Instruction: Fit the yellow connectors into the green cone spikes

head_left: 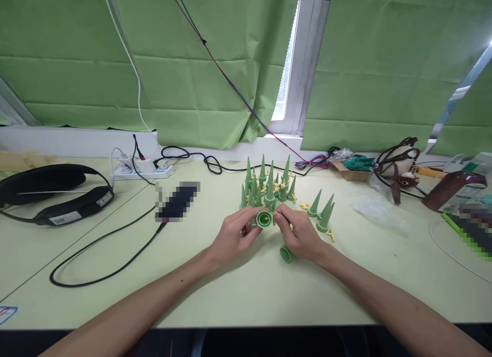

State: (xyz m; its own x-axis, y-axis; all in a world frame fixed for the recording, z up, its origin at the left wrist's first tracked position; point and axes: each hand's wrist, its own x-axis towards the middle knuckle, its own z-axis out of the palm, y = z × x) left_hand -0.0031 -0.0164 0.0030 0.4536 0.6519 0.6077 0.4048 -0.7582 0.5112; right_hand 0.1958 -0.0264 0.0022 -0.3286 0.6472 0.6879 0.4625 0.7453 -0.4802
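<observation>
Because you hold the cone [264, 219] with its open end turned up toward your face, you can look straight down into its round mouth. It sits above the table [246, 295], between your two hands and just in front of the standing cones [267, 185]. Your left hand [232, 239] pinches it from the left, thumb and forefinger closed on its body and the other fingers curled under. Your right hand [300, 236] meets it from the other side, thumb and forefinger pressed together at its rim; whether they also hold something small, you cannot tell. A second cone [287, 254] lies on its side under your right palm, probably kept there within easy reach. The standing cones rest on their wide ends, which steadies them, with yellow bits [305, 205] scattered among them. A black cable [100, 254] loops well to the left.
</observation>
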